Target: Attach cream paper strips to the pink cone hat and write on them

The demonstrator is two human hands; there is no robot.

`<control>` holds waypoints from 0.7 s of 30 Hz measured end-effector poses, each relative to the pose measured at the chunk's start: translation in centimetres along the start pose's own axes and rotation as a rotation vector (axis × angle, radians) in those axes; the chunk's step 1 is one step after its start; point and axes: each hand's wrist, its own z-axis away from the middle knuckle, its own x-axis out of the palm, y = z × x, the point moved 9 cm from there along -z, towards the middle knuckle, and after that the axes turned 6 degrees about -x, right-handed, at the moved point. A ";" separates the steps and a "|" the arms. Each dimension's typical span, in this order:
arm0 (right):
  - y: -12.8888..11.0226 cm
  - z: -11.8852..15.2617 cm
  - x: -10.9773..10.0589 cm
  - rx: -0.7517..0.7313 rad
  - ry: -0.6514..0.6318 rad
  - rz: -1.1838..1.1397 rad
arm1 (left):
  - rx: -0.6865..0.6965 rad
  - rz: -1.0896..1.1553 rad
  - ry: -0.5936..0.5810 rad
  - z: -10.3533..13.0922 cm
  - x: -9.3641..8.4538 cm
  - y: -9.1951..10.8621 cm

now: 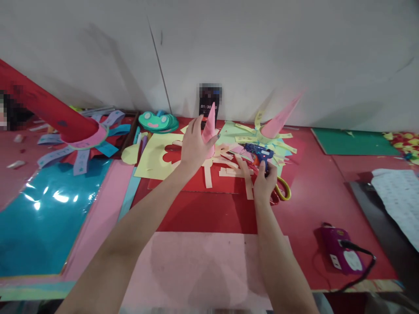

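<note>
My left hand [195, 146] is closed round the side of a pink paper cone [209, 124], whose tip points up past the thumb. Cream paper strips [208, 174] spread from under that cone. In my right hand [266, 181] is a blue hot glue gun [258, 151], its nozzle pointing left toward the strips. Scissors with yellow and red handles [284, 189] lie partly behind that hand. A second pink cone [281, 120], ringed by yellow paper strips [284, 143], stands behind the glue gun.
A phone [209, 98] showing a timer leans on the wall. To the left are a red paper cone [75, 120] with blue strips, green frog-face cutouts [157, 122] and a blue glossy folder [55, 218]. A purple power adapter [342, 250] with a cable sits front right.
</note>
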 end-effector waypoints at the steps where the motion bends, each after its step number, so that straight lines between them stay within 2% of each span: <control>1: 0.1 0.0 0.0 0.007 0.001 -0.010 | -0.029 -0.004 -0.008 -0.6 0.6 0.0; 6: 0.2 -0.1 -0.1 0.030 0.005 -0.039 | -0.158 -0.033 -0.036 -1.0 3.0 -1.1; 9: 0.0 -0.2 -0.1 0.030 0.001 -0.029 | -0.142 -0.001 0.015 -0.8 2.5 -1.5; 14: 0.1 -0.2 -0.2 0.050 0.007 -0.051 | 0.019 0.156 0.132 -1.8 -1.5 0.3; 18: -0.2 -0.1 -0.3 0.049 0.013 -0.051 | 0.090 0.325 0.156 -2.7 -5.6 2.6; 21: 0.0 -0.1 -0.3 0.066 0.019 -0.069 | 0.118 0.472 0.171 -3.3 -8.5 3.5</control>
